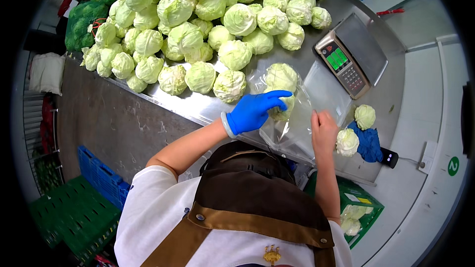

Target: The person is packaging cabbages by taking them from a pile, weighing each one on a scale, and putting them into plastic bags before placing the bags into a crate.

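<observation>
My left hand (256,111), in a blue glove, lies over a cabbage (282,107) inside a clear plastic bag (293,129), its fingers apart and partly over the leaves. Another cabbage (281,76) sits just beyond it at the bag's far end. My right hand (324,128) is bare, with its fingers closed on the edge of the bag. A stack of flat clear bags (326,89) lies to the right, beside a digital scale (345,65) with a lit green display and a bare steel pan.
Many loose cabbages (183,37) are heaped on the steel table (167,104). Green net sacks (83,22) stand at the far left. Two small cabbages (347,142) and a crumpled blue glove (368,142) lie at right. A green crate (365,196) holds cabbages below; blue crates (100,174) stand lower left.
</observation>
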`<state>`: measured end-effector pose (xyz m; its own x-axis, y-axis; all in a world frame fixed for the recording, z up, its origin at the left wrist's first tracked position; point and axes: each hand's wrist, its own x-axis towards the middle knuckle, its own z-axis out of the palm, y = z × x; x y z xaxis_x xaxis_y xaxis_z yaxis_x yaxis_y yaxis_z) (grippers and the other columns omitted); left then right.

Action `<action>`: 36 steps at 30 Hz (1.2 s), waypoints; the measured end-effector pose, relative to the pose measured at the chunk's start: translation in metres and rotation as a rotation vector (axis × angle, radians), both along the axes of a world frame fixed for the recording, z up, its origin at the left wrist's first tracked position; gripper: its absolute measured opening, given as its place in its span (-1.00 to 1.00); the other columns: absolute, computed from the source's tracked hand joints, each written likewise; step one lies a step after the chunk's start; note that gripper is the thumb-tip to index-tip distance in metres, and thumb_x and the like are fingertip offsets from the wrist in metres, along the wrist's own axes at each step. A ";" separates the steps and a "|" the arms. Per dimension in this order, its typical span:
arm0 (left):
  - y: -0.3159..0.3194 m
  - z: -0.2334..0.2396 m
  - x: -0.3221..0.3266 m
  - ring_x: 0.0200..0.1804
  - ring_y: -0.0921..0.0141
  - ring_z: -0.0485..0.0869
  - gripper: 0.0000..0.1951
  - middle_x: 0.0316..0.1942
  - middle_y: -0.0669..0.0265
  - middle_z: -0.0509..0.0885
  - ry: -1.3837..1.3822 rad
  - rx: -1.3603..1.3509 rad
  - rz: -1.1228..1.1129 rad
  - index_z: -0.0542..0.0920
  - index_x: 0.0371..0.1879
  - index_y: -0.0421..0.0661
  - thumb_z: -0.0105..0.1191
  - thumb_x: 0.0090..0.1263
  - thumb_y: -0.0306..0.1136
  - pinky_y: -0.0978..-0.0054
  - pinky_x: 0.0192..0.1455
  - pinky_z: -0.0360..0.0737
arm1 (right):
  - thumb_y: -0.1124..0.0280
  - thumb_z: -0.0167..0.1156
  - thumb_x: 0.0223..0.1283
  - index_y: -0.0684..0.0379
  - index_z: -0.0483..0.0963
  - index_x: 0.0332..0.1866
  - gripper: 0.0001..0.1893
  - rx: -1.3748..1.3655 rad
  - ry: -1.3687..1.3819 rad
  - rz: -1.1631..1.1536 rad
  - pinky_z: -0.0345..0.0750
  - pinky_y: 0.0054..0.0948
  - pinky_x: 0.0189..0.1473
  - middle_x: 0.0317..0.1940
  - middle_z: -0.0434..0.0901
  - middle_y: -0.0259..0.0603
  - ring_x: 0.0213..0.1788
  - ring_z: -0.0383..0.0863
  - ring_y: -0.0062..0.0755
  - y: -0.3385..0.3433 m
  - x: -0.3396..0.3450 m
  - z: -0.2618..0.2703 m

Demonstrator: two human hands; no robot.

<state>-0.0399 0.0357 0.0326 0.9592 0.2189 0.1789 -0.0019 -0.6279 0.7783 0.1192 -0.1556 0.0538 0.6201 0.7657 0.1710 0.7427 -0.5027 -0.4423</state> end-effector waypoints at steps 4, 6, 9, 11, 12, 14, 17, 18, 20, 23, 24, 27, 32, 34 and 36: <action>-0.027 -0.056 -0.034 -0.29 0.12 0.67 -0.66 0.17 0.33 0.57 -0.052 -0.049 0.157 0.53 -0.16 -0.02 -0.02 0.08 -0.67 0.23 -0.34 0.57 | 0.40 0.25 0.15 0.24 0.43 -0.50 -0.79 -0.058 0.005 -0.038 0.46 -0.11 -0.42 -0.48 0.51 -0.05 -0.44 0.55 0.05 -0.055 -0.033 -0.083; -0.044 -0.072 -0.053 -0.31 0.10 0.65 -0.68 0.15 0.28 0.56 -0.015 0.044 0.128 0.53 -0.16 -0.04 0.02 0.10 -0.66 0.22 -0.34 0.57 | 0.39 0.26 0.15 0.22 0.43 -0.49 -0.80 -0.077 0.028 -0.024 0.48 -0.10 -0.43 -0.48 0.51 -0.07 -0.46 0.55 0.06 -0.083 -0.055 -0.115; -0.067 -0.104 -0.078 -0.38 0.11 0.65 -0.56 -0.01 0.21 0.62 -0.072 0.232 0.281 0.52 0.05 -0.04 0.05 0.13 -0.61 0.22 -0.37 0.58 | 0.39 0.26 0.14 0.21 0.43 -0.47 -0.81 -0.068 0.079 -0.041 0.50 -0.09 -0.42 -0.47 0.51 -0.08 -0.46 0.57 0.06 -0.108 -0.086 -0.138; -0.077 -0.112 -0.095 -0.44 0.13 0.64 -0.46 -0.19 0.19 0.66 0.108 0.332 0.342 0.44 0.23 -0.04 0.07 0.18 -0.54 0.22 -0.41 0.57 | 0.40 0.27 0.13 0.21 0.42 -0.46 -0.81 -0.042 0.105 -0.050 0.50 -0.08 -0.42 -0.46 0.51 -0.10 -0.47 0.56 0.06 -0.121 -0.095 -0.145; -0.082 -0.110 -0.106 -0.48 0.15 0.63 -0.41 -0.30 0.20 0.66 0.323 0.378 0.314 0.37 0.31 -0.04 0.07 0.22 -0.50 0.22 -0.43 0.56 | 0.42 0.28 0.12 0.22 0.40 -0.46 -0.80 -0.039 0.103 -0.027 0.50 -0.09 -0.43 -0.45 0.50 -0.09 -0.46 0.56 0.06 -0.123 -0.098 -0.138; -0.101 -0.107 -0.117 -0.53 0.17 0.62 -0.35 -0.46 0.21 0.65 0.513 0.429 0.305 0.25 0.43 -0.03 0.06 0.30 -0.42 0.22 -0.48 0.55 | 0.43 0.29 0.11 0.22 0.39 -0.46 -0.79 -0.015 0.085 0.009 0.49 -0.10 -0.44 -0.45 0.49 -0.09 -0.46 0.56 0.07 -0.128 -0.098 -0.135; -0.128 -0.088 -0.123 -0.58 0.20 0.60 -0.32 -0.61 0.23 0.60 0.440 0.457 0.377 0.09 0.52 0.01 0.02 0.44 -0.28 0.23 -0.54 0.51 | 0.44 0.29 0.09 0.24 0.38 -0.51 -0.77 0.021 0.179 0.011 0.48 -0.10 -0.42 -0.47 0.49 -0.05 -0.45 0.55 0.08 -0.134 -0.091 -0.129; -0.135 -0.100 -0.127 -0.61 0.15 0.58 -0.32 -0.62 0.17 0.60 0.466 0.397 0.465 0.03 0.54 0.05 -0.01 0.47 -0.27 0.18 -0.54 0.49 | 0.44 0.29 0.09 0.24 0.37 -0.52 -0.77 0.022 0.231 0.019 0.48 -0.09 -0.41 -0.48 0.49 -0.05 -0.44 0.55 0.08 -0.138 -0.088 -0.130; -0.142 -0.124 -0.140 -0.61 0.10 0.57 -0.31 -0.62 0.13 0.60 0.513 0.287 0.451 0.00 0.54 0.06 -0.03 0.48 -0.28 0.14 -0.55 0.47 | 0.43 0.29 0.08 0.26 0.38 -0.55 -0.75 0.017 0.295 0.017 0.47 -0.08 -0.37 -0.49 0.51 -0.02 -0.41 0.55 0.10 -0.145 -0.088 -0.135; -0.156 -0.123 -0.138 -0.60 0.05 0.57 -0.28 -0.61 0.06 0.60 0.538 0.246 0.411 -0.07 0.55 0.08 -0.02 0.48 -0.28 0.09 -0.55 0.44 | 0.38 0.28 0.10 0.27 0.41 -0.54 -0.75 -0.035 0.276 0.022 0.47 -0.09 -0.36 -0.48 0.52 -0.01 -0.41 0.55 0.10 -0.158 -0.089 -0.146; -0.160 -0.119 -0.133 -0.60 0.05 0.57 -0.28 -0.62 0.07 0.60 0.515 0.263 0.417 -0.06 0.55 0.08 -0.01 0.47 -0.28 0.09 -0.55 0.44 | 0.33 0.28 0.13 0.25 0.44 -0.54 -0.74 -0.076 0.250 0.013 0.48 -0.11 -0.38 -0.48 0.55 -0.04 -0.42 0.56 0.06 -0.159 -0.090 -0.139; -0.170 -0.114 -0.122 -0.64 0.11 0.56 -0.27 -0.66 0.15 0.59 0.441 0.337 0.485 -0.04 0.55 0.07 0.01 0.47 -0.23 0.14 -0.58 0.43 | 0.32 0.29 0.15 0.24 0.45 -0.54 -0.73 -0.069 0.229 0.024 0.45 -0.14 -0.40 -0.49 0.56 -0.03 -0.43 0.58 0.02 -0.154 -0.104 -0.113; -0.169 -0.105 -0.109 -0.64 0.20 0.59 -0.30 -0.68 0.21 0.60 0.432 0.460 0.490 0.01 0.54 0.07 -0.01 0.46 -0.23 0.20 -0.59 0.46 | 0.52 0.18 0.16 0.32 0.50 0.00 -0.72 0.155 0.201 0.445 0.52 -0.24 0.12 -0.02 0.58 -0.01 0.07 0.55 -0.02 -0.136 -0.150 -0.121; -0.168 -0.110 -0.106 -0.67 0.23 0.56 -0.30 -0.71 0.21 0.57 0.368 0.462 0.500 0.07 0.53 0.12 0.03 0.43 -0.24 0.25 -0.61 0.43 | 0.63 0.09 0.12 0.38 0.35 0.25 -0.50 0.099 0.201 0.478 0.34 -0.19 0.36 0.24 0.40 0.10 0.34 0.33 0.07 -0.114 -0.153 -0.126; -0.168 -0.111 -0.102 -0.69 0.24 0.56 -0.31 -0.73 0.22 0.56 0.297 0.476 0.476 0.12 0.52 0.13 0.04 0.41 -0.27 0.28 -0.62 0.45 | 0.66 0.07 0.09 0.38 0.35 0.24 -0.49 0.107 0.085 0.431 0.31 -0.17 0.38 0.26 0.38 0.11 0.36 0.30 0.07 -0.088 -0.148 -0.130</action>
